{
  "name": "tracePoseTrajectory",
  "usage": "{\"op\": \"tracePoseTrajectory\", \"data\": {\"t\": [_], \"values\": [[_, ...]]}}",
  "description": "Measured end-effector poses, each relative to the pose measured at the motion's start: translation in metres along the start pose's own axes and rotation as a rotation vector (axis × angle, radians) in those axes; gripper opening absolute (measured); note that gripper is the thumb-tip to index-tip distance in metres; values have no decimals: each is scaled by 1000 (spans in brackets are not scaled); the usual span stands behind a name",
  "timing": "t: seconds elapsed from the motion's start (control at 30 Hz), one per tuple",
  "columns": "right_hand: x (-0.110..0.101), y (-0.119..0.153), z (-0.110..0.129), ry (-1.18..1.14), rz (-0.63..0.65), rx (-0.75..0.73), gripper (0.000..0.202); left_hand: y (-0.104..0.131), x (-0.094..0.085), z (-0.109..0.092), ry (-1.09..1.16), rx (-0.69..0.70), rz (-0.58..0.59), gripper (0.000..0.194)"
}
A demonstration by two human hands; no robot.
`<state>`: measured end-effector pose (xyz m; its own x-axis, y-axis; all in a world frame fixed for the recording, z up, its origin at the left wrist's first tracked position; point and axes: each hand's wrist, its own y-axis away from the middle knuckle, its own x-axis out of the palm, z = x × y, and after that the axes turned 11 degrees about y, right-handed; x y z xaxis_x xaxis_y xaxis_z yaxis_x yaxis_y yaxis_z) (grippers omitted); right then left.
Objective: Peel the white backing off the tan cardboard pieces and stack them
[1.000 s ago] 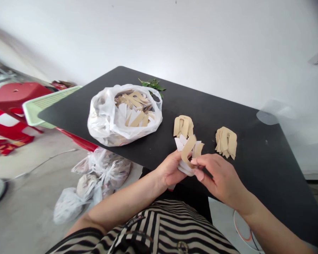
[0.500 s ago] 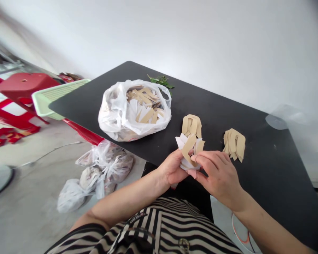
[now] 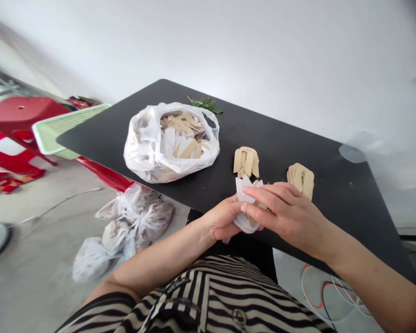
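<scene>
Near the front edge of the black table, my left hand [image 3: 225, 219] is closed around a bundle of white and tan paper pieces [image 3: 244, 190]. My right hand [image 3: 284, 210] lies over the same bundle, its thumb and fingers pressed on the pieces and partly hiding them. Just beyond the bundle lies a pile of curved tan pieces [image 3: 246, 161]. Another tan pile [image 3: 301, 179] sits to the right, past my right fingers. Left of both piles stands an open white plastic bag [image 3: 142, 152] full of tan and white pieces.
Green leaves [image 3: 206, 105] lie behind the bag on the black table [image 3: 280, 138]. Left of the table are a pale green basket [image 3: 48, 138] and a red stool [image 3: 24, 111]. Filled plastic bags [image 3: 125, 231] sit on the floor, and cables [image 3: 319, 305] lie under the table.
My right hand has moved over the top of the bundle, covering more of it. The curved tan piece on top no longer shows clearly, and more white shows. The whole view has shifted slightly.
</scene>
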<state>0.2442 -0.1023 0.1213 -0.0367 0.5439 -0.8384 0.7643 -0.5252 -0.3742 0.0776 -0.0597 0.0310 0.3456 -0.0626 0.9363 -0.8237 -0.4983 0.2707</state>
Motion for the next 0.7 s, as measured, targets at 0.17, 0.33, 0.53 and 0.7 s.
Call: {"op": "tracePoseTrajectory", "data": {"t": [0.17, 0.33, 0.53, 0.7], "values": [[-18, -5, -20, -192, 89, 59, 18, 6, -7, -1, -26, 18, -28, 37], [-7, -7, -70, -450, 156, 690, 18, 17, -15, -13, 31, 35, -49, 45], [105, -15, -112, -1071, 132, 1104, 39, 30, -17, -30, 49, -23, -102, 49], [156, -15, -122, -742, 257, 1062, 36, 32, -18, -41, 78, 15, -44, 49]]}}
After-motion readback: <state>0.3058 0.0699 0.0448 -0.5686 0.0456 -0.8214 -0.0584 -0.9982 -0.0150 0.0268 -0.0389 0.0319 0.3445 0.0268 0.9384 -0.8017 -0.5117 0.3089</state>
